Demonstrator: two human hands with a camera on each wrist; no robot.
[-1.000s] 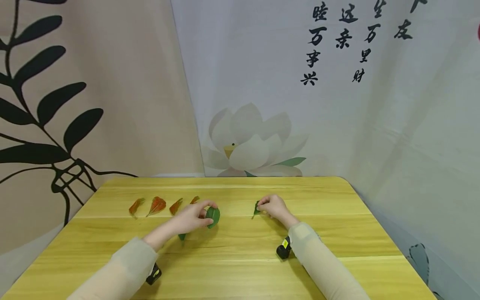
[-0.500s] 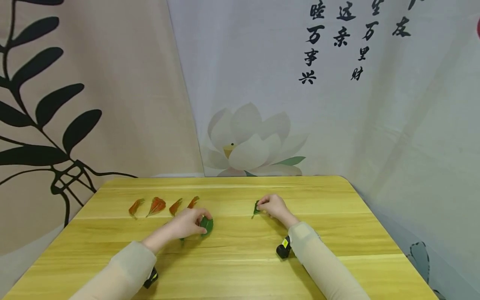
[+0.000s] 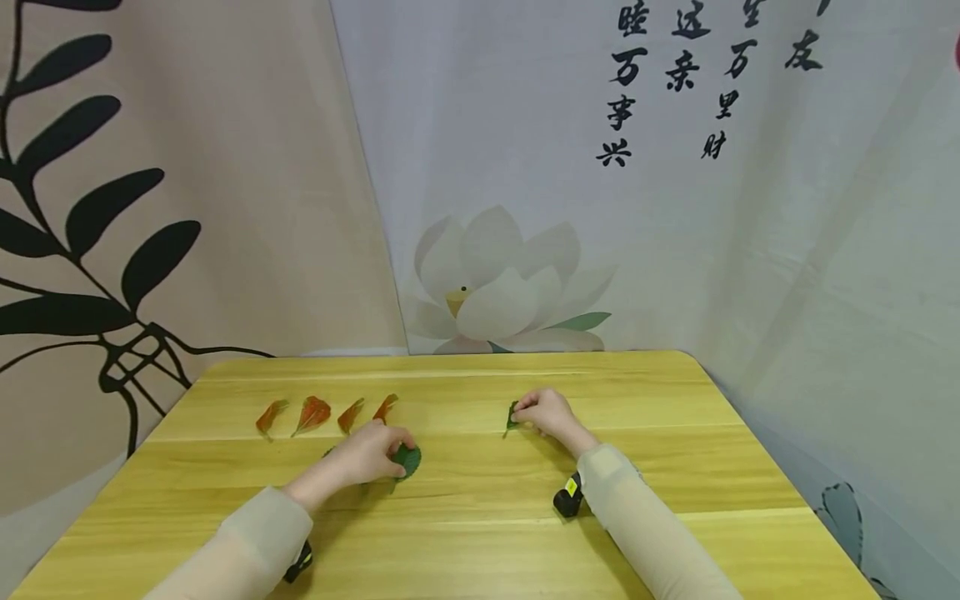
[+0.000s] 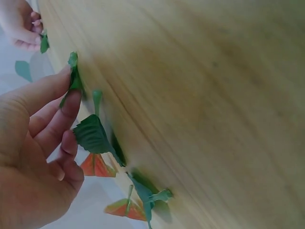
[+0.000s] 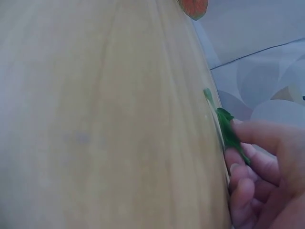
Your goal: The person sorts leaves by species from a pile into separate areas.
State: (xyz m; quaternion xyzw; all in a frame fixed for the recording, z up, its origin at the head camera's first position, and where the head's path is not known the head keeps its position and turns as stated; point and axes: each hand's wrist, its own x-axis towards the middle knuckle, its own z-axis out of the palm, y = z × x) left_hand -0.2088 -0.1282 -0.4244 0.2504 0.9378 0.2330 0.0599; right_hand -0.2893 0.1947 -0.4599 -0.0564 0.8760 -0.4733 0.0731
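Note:
My left hand (image 3: 367,452) pinches a green leaf (image 3: 407,460) between thumb and fingers, low over the table. Whether that leaf touches the wood I cannot tell. In the left wrist view, two more green leaves lie beside the hand: a toothed leaf (image 4: 91,134) near the fingers and a folded leaf (image 4: 144,193) further along. The left hand mostly hides both in the head view. Farther right, my right hand (image 3: 551,415) pinches a smaller green leaf (image 5: 230,133) by its blade, its stem pointing away from the fingers at the tabletop.
Along the back left of the wooden table (image 3: 480,542) lie several orange-red leaves in a row, among them a broad leaf (image 3: 312,414) and a narrow leaf (image 3: 272,417). A printed cloth (image 3: 510,167) hangs behind the table. A black device (image 3: 568,497) sits at the right wrist.
The left hand has moved left and a little nearer with its green leaf, uncovering the rightmost orange-red leaf behind it. My right hand stays in place, still holding its leaf.

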